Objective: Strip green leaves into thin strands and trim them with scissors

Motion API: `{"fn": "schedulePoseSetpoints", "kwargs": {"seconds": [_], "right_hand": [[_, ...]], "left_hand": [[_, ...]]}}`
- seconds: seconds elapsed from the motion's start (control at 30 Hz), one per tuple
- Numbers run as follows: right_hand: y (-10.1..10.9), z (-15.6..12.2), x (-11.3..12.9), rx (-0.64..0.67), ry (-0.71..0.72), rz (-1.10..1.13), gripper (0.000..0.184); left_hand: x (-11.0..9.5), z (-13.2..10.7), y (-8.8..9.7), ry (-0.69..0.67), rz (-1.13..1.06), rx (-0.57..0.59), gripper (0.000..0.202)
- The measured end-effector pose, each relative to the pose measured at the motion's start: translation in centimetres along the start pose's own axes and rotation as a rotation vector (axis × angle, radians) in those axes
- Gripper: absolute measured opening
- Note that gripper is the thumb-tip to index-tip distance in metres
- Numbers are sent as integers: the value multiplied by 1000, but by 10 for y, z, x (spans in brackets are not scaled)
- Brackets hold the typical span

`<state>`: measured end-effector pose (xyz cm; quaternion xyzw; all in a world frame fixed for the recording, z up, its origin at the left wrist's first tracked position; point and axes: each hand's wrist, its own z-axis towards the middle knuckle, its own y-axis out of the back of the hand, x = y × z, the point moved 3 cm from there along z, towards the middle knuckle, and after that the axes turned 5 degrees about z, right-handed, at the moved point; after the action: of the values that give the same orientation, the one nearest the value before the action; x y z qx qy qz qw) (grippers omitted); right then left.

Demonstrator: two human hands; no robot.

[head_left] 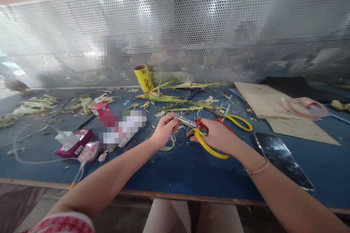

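My right hand grips yellow-handled scissors above the blue table, the blades pointing left. My left hand pinches a thin pale leaf strip at the blade tips, and the strip curls down under that hand. A second pair of yellow-handled scissors lies just behind my right hand.
Green leaf strips and scraps litter the table's far half. A yellow roll leans at the perforated metal screen. A phone lies at right, brown paper and a pink ring beyond. Pink devices with a cable sit left.
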<state>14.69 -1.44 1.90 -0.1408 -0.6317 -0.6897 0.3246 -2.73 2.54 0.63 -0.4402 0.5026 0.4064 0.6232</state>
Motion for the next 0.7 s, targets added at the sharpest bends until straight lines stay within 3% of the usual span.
{"fn": "schedulePoseSetpoints", "kwargs": {"seconds": [0.4, 0.53, 0.7], "right_hand": [[-1, 2, -4, -23, 17, -2, 25], [3, -2, 1, -21, 37, -92, 30], [7, -6, 4, -32, 98, -166, 30]], "left_hand": [[-4, -3, -5, 23, -74, -57, 13], [-8, -5, -7, 51, -139, 22, 12], [-12, -8, -11, 134, -267, 208, 20]]}}
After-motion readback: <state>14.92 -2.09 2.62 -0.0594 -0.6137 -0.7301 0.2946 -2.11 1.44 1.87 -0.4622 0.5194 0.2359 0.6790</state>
